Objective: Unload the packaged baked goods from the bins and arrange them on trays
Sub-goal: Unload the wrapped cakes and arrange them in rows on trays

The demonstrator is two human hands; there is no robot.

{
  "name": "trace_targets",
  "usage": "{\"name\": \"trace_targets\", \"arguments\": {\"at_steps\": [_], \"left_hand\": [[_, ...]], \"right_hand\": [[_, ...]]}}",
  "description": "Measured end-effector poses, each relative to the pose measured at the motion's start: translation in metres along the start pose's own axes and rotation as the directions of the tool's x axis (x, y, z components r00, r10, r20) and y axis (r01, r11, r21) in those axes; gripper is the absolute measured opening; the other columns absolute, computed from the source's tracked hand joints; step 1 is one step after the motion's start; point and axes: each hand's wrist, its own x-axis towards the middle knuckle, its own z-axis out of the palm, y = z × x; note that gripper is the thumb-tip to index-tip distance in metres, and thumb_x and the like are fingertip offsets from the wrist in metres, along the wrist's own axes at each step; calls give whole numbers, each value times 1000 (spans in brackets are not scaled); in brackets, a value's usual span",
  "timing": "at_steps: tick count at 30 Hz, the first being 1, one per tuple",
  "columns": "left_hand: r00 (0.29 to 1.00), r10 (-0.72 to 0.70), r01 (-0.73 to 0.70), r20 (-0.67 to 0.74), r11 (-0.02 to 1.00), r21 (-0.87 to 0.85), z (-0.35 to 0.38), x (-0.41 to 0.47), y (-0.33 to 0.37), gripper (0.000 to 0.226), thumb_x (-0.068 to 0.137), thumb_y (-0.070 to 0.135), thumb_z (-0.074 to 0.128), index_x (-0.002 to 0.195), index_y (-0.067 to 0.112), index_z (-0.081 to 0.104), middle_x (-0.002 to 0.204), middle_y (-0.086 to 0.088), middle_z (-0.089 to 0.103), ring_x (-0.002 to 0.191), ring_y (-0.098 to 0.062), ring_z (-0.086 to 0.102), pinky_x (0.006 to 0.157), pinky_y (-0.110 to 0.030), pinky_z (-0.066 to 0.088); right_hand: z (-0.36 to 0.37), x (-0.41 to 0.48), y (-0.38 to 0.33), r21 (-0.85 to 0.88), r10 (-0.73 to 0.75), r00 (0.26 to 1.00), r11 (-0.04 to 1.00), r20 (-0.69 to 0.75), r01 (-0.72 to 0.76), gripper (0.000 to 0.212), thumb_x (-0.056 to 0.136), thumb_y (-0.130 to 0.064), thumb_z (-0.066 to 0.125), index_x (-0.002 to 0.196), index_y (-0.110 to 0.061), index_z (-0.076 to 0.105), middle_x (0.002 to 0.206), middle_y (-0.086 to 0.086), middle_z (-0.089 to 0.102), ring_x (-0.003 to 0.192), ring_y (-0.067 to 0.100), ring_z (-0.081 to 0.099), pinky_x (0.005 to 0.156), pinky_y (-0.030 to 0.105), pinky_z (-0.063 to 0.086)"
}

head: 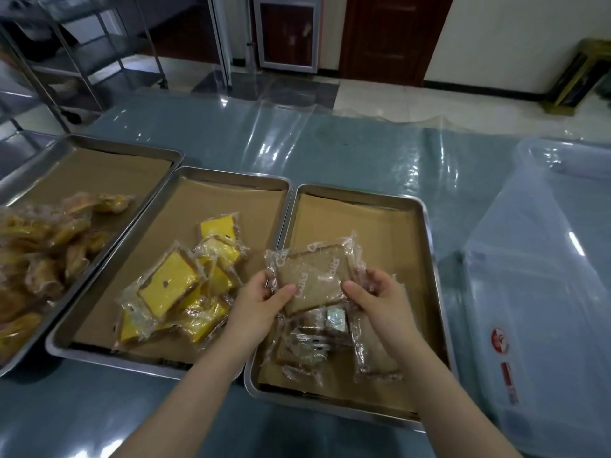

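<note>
Three lined trays (pixel 231 176) sit beside a clear bin (pixel 545 276).

1. Blurred, unreadable white lettering on the clear-wrapped brown bread slice (pixel 314 276) held by left hand (pixel 261 304) and right hand (pixel 380 302)
2. Clear plastic bin (pixel 545 259) right of that hand, cut by the edge

A shiny metal rack (pixel 82 54) stands far left. A dark brown wooden door (pixel 390 38) is behind the blue plastic-covered surface (pixel 363 153).

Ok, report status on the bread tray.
Left hand and right hand grip one wrapped brown slice above right tray. Loose packets piled beneath it.
</note>
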Motion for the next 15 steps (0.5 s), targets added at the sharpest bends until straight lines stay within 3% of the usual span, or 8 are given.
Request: {"name": "trace_targets", "arguments": {"at_steps": [2, 3, 5, 6, 7, 9, 11, 15], "left_hand": [[1000, 6, -5, -28, 1000, 15, 2, 8, 0, 17, 86, 29, 63, 102, 32, 59, 93, 15, 71, 83, -6, 69, 66, -23, 54], [999, 11, -9, -50, 999, 31, 2, 13, -1, 16, 86, 31, 62, 102, 33, 59, 94, 14, 71, 84, -5, 68, 68, -24, 53], [995, 15, -11, -95, 999, 47, 2, 27, 2, 12, 89, 33, 58, 101, 36, 58, 93, 16, 70, 83, -1, 67, 68, -21, 50], [993, 21, -15, -112, 998, 59, 3, 36, 3, 9, 91, 33, 57, 98, 38, 57, 91, 17, 70, 81, 1, 66, 65, -17, 49], [992, 30, -20, -122, 996, 83, 3, 47, 4, 8, 92, 32, 56, 95, 40, 56, 90, 17, 69, 81, 3, 65, 64, -16, 48], [993, 35, -18, -112, 988, 151, 8, 74, 7, 5, 92, 35, 54, 96, 39, 55, 96, 16, 66, 88, 0, 63, 71, -21, 48], [996, 44, -24, -76, 970, 242, 18, 105, 9, 19, 92, 39, 52, 107, 28, 56, 104, 10, 65, 94, -10, 62, 79, -30, 48], [999, 42, -41, 4, 946, 321, 41, 160, 9, 34, 94, 35, 53, 122, 16, 53, 101, 0, 65, 91, -18, 62, 72, -28, 48]], "right_hand": [[-6, 4, 6, -195, -39, 995, 981, -89, 21, 34, 81, -31, 70, 112, -28, 59, 102, -6, 69, 84, 5, 67, 73, 28, 58], [-12, 8, 12, -385, -70, 987, 923, -142, 10, 40, 79, -39, 70, 116, -33, 56, 110, -11, 65, 94, 2, 64, 83, 32, 57], [-28, 12, 24, -777, -87, 979, 623, -183, -90, 59, 75, -55, 68, 127, -39, 47, 132, -12, 48, 122, 11, 47, 103, 42, 42], [-35, 13, 31, -852, -58, 981, 506, -184, -131, 67, 72, -61, 67, 131, -42, 42, 141, -9, 39, 130, 17, 37, 107, 47, 35], [-40, 14, 36, -861, -12, 982, 483, -190, -161, 73, 71, -65, 66, 134, -43, 38, 146, -7, 31, 134, 22, 31, 108, 50, 31], [-45, 17, 43, -795, 39, 975, 572, -219, -202, 81, 71, -65, 66, 140, -42, 31, 151, -7, 22, 135, 24, 28, 107, 50, 34], [-47, 23, 47, -749, 18, 970, 632, -241, -198, 84, 72, -62, 66, 143, -40, 27, 152, -6, 20, 135, 22, 30, 104, 48, 40], [-60, 31, 49, -608, 61, 960, 763, -274, -222, 72, 74, -64, 59, 138, -39, 35, 148, -6, 28, 126, 18, 42, 98, 46, 48]]}}
